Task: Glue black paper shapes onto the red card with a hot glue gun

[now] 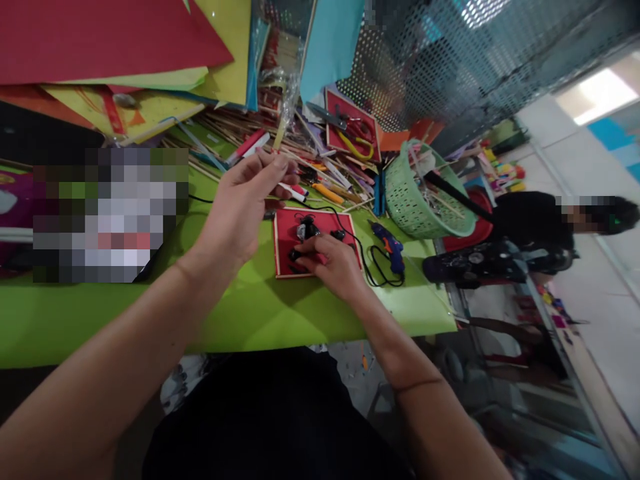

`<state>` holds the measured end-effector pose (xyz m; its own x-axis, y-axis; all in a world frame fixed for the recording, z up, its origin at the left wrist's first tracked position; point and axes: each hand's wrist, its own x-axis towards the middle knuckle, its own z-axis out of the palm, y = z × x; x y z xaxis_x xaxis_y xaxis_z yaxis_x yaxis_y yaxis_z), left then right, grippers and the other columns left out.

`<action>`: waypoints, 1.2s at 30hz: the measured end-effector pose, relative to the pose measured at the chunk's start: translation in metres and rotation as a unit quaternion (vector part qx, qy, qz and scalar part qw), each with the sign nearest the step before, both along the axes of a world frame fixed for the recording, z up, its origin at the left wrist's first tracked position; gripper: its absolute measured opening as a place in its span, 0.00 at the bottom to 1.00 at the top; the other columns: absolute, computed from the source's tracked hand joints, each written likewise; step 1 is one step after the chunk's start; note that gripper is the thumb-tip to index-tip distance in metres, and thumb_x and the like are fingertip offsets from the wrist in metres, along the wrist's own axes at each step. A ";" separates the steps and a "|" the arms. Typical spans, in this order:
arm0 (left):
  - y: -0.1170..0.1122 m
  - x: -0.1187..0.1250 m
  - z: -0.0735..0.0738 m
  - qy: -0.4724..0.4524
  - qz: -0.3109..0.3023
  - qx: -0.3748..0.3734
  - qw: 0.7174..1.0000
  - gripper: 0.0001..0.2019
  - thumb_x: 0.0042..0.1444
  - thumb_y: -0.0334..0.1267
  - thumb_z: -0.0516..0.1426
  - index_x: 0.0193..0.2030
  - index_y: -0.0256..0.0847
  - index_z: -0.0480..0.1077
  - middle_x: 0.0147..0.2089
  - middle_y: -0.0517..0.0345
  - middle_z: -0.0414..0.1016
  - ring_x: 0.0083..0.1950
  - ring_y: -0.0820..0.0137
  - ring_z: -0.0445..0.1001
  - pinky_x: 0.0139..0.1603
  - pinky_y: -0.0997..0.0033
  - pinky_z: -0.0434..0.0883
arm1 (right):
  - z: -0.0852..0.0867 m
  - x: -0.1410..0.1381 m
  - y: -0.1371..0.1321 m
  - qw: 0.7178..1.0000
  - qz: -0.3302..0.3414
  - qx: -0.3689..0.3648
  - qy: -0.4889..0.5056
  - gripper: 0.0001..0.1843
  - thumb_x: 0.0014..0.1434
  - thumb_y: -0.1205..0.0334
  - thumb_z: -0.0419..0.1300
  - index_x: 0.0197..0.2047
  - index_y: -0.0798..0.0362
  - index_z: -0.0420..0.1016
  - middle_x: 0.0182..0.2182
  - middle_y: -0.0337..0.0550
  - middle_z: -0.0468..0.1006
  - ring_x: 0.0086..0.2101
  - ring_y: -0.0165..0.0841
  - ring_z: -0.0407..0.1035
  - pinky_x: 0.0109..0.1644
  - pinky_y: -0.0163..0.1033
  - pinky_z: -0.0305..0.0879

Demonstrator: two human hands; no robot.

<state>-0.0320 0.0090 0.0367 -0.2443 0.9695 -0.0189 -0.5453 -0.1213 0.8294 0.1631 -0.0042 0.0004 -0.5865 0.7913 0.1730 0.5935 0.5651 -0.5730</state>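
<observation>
My left hand (247, 200) is raised over the green sheet (150, 320), fingers pinched together near a white and red marker (295, 192); what it pinches is too small to make out. My right hand (333, 263) rests on a red board (285, 233), fingers curled on small black parts (306, 230) with a black wire (360, 257) running off to the right.
A blue glue gun (390, 245) lies right of the board. A green basket (420, 197) stands behind it. Wooden sticks, markers and scissors (353, 137) clutter the back. Coloured paper sheets (100, 40) pile at the top left. A person in black (535, 217) sits at right.
</observation>
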 end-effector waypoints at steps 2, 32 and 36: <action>0.002 -0.002 -0.003 0.015 0.008 0.004 1.000 0.07 0.61 0.35 0.60 0.31 0.40 0.73 0.36 0.57 0.76 0.31 0.78 0.71 0.29 0.78 0.66 | 0.001 0.002 0.000 1.000 0.007 0.004 -0.002 0.08 0.58 0.65 0.66 0.43 0.51 0.78 0.41 0.44 0.80 0.42 0.35 0.75 0.47 0.40 0.71; 0.012 -0.033 -0.024 0.819 -0.006 -0.054 0.572 0.13 0.56 0.36 0.56 0.47 0.44 0.74 0.50 0.46 0.76 0.53 0.50 0.72 0.51 0.50 0.68 | 0.001 0.090 -0.041 0.998 -0.052 0.020 -0.009 0.14 0.63 0.65 0.60 0.52 0.47 0.75 0.46 0.45 0.79 0.48 0.41 0.70 0.53 0.49 0.67; 0.014 -0.032 -0.026 0.806 -0.025 -0.009 0.591 0.12 0.57 0.37 0.55 0.46 0.42 0.76 0.49 0.48 0.77 0.54 0.54 0.72 0.56 0.54 0.67 | 0.000 0.091 -0.042 0.999 -0.033 0.027 -0.024 0.14 0.64 0.64 0.59 0.53 0.47 0.75 0.47 0.46 0.78 0.48 0.42 0.69 0.53 0.50 0.67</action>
<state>-0.0643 0.0232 0.0109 0.0710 0.9795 0.1885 0.9530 -0.1224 0.2771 0.2543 -0.0461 0.0001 -0.5425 0.8186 0.1886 0.6564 0.5532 -0.5130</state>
